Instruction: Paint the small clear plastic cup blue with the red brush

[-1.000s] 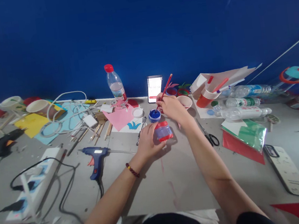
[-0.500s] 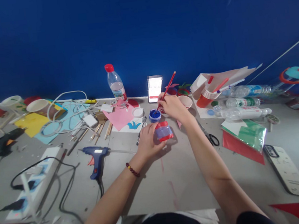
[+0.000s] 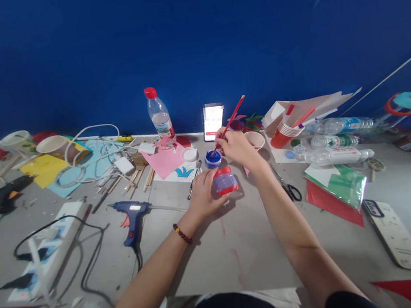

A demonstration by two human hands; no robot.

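My left hand point(image 3: 204, 193) is closed round a small clear container point(image 3: 225, 180) with red bands at both ends and a bluish middle, held just above the table. In my right hand point(image 3: 237, 145) a red-handled paintbrush point(image 3: 235, 109) is pinched, its handle slanting up to the right. Its tip dips into an open jar of blue paint point(image 3: 213, 159) beyond the container. A white lid point(image 3: 189, 154) lies left of the jar, beside white paper with a blue shape point(image 3: 184, 171). Behind the jar stands a lit phone point(image 3: 213, 123).
Left of my arms lie a blue glue gun point(image 3: 134, 219) and a power strip point(image 3: 53, 250) with cables. An upright bottle point(image 3: 160, 119) stands at the back. To the right are scissors point(image 3: 290, 189), stacked paper cups point(image 3: 285, 135), several plastic bottles point(image 3: 335, 155) and another phone point(image 3: 396, 236).
The paintbrush has shifted slightly, its handle end now a little farther up and right while the tip stays in the paint jar. My left hand and the container hold still.
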